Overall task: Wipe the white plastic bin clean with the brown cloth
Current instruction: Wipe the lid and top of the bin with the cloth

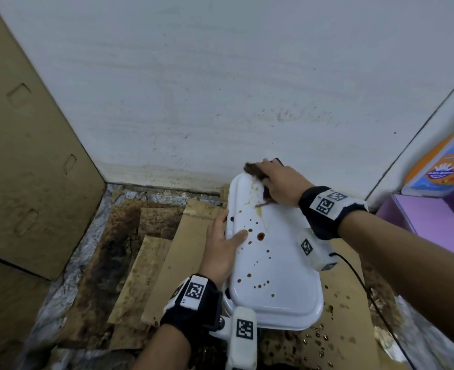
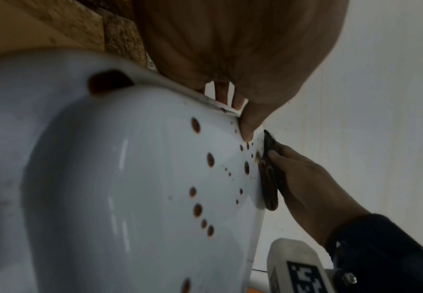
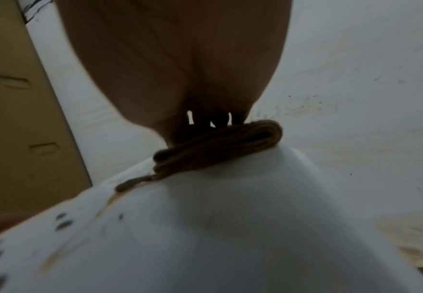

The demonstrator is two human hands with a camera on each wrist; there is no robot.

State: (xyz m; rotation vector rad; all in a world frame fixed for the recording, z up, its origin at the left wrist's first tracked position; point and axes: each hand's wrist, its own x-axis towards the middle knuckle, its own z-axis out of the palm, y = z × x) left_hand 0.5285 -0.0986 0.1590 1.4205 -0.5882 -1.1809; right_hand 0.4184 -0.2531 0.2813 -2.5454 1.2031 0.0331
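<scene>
1. My right hand (image 1: 279, 186) presses the folded brown cloth (image 1: 255, 173) onto the far end of the white plastic bin (image 1: 276, 265). Its fingers lie over the cloth, which the wrist view shows bunched under them; I cannot tell how tightly they curl round it.
2. My left hand (image 1: 221, 249) grasps the bin's left edge, thumb laid across the top surface and fingers wrapped under the rim.
3. The bin lies upside down, its underside facing up, long axis running away from me. Dark brown droplets (image 1: 260, 236) dot it, and a yellowish smear (image 1: 255, 192) sits just beside the cloth.
4. The bin rests over stained cardboard sheets (image 1: 167, 263) on a speckled floor.
5. A grey-white wall (image 1: 220, 89) stands just behind, a cardboard box (image 1: 28, 156) to the left, and a purple shelf (image 1: 429, 220) with a colourful package to the right.
</scene>
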